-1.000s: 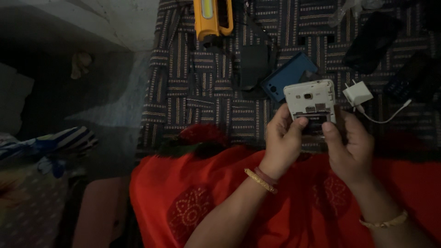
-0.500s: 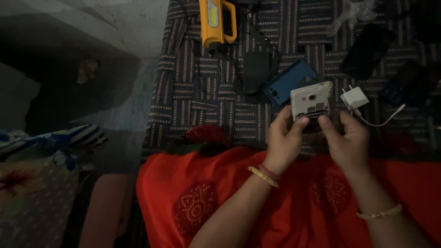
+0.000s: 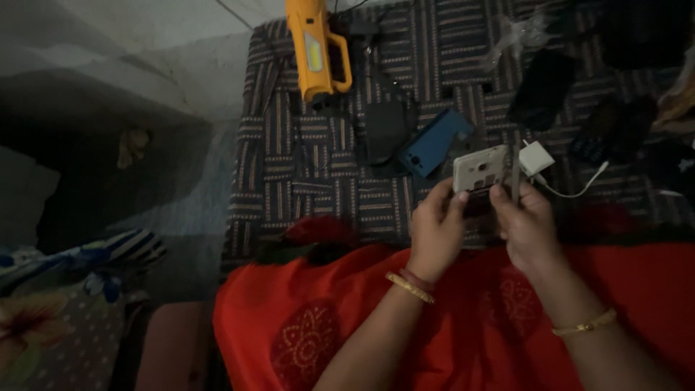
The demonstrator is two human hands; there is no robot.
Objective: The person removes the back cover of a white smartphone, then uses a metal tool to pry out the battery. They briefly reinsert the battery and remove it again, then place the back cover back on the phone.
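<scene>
Both hands hold a white mobile phone (image 3: 478,171) with its back cover off, above a dark striped patterned cloth (image 3: 304,166). My left hand (image 3: 436,229) grips the phone's left lower edge with thumb on top. My right hand (image 3: 526,224) holds the right edge, fingers curled round it. Gold bangles sit on both wrists. Red fabric (image 3: 463,326) covers my lap below the hands.
On the cloth lie a blue phone case (image 3: 433,142), a dark flat piece (image 3: 385,129), a white charger plug with cable (image 3: 537,158), a yellow torch (image 3: 314,46) at the far edge and dark objects (image 3: 541,88) at right. Floral bedding (image 3: 51,311) lies lower left.
The view has shifted slightly; the phone and both hands stay together with the grip unchanged. The hands have turned the phone a little.
</scene>
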